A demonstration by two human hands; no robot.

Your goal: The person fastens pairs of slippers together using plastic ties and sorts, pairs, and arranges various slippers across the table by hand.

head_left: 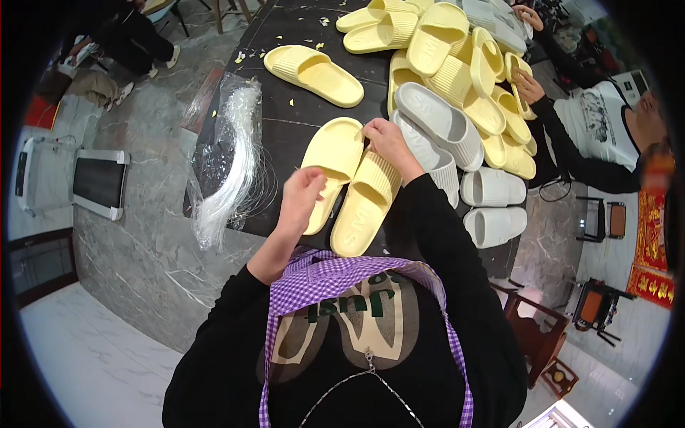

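Note:
In front of me on the dark table lies a pair of yellow slide slippers, the left one [334,150] and the right one [360,221], side by side and pointing opposite ways. My left hand [301,196] is over the left slipper's strap edge, thumb and fingers pinched together; whatever is in the pinch is too small to make out. At the far inner side, where the two slippers meet, my right hand [389,146] has its fingertips curled and closed. The fingertips are at the slippers' edges, and anything between them is hidden.
A bundle of clear thin plastic strands [239,157] lies on the left. A single yellow slipper [314,75] rests beyond. Grey slippers [439,125] and a yellow slipper pile [457,64] stand to the right. A co-worker's hand [528,87] touches the pile; another person's hand [528,17] is farther back.

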